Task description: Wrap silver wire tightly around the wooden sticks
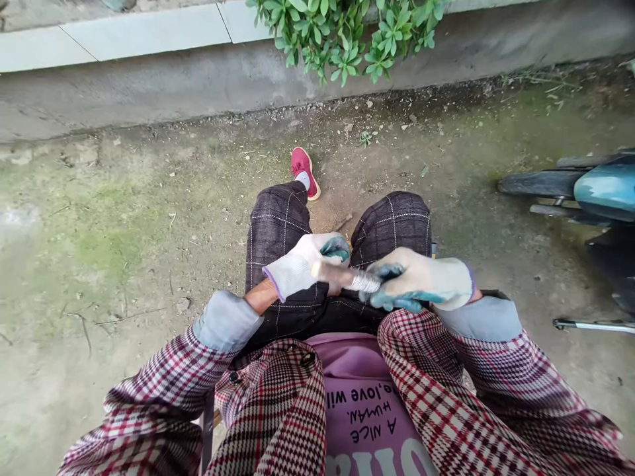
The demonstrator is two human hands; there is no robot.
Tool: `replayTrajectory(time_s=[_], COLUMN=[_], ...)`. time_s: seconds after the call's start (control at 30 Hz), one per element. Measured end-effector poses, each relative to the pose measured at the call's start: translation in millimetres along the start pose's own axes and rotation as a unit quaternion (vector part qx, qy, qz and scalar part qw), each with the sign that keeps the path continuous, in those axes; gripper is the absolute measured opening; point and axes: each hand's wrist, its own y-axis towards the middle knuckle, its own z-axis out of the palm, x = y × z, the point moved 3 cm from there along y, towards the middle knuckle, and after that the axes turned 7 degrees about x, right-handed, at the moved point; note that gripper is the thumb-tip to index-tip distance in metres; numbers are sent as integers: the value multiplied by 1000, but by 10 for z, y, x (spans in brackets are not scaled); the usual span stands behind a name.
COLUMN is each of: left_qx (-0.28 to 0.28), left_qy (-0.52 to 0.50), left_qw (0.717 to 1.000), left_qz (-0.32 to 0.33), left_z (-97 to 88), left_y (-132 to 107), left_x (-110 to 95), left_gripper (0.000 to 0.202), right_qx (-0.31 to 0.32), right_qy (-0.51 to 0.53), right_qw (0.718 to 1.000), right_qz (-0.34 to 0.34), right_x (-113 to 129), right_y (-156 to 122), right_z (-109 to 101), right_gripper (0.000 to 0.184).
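I sit with both gloved hands over my lap. My left hand (306,264), in a white glove with green fingertips, is closed around one end of a short pale stick-like piece (331,272). My right hand (421,285), gloved the same way, grips its other end, which looks silvery and ridged (364,282). The piece lies level between the two hands, above my checked trousers (278,225). I cannot make out what the piece is.
Bare, mossy concrete ground (99,225) lies all around. A red shoe (305,170) is on my outstretched foot. A teal motorbike (595,192) and a metal bar (592,324) are at the right. A low wall with a leafy plant (342,33) runs along the back.
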Motion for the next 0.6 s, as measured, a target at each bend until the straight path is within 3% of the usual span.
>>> replayTrajectory(time_s=[0.1,0.17,0.3,0.4,0.5,0.6], left_qx=[-26,-47,-44,-47,-58,-35], left_qy=[119,155,105,27,-45,-116], left_qw=[992,986,992,997,995,991], left_qz=[-17,-31,-48,-55,-60,-55], left_z=[-103,-146,-111,-32,41,112], left_y=[82,59,-46,-58,-27,2], left_x=[56,48,-17,-38,-12,51], left_gripper=[16,13,15,13,9,11], right_qx=[23,-7,-189,-284,-356,-371], right_qy=[-151,-257,-392,-410,-367,-238], right_qw=[988,964,885,852,851,897], right_qz=[38,62,166,159,118,35], right_x=[-75,-139,-234,-195,-119,-74], right_y=[101,161,201,169,98,41], right_z=[50,20,-240,-405,-454,-397], right_gripper=[34,28,20,19,24,31])
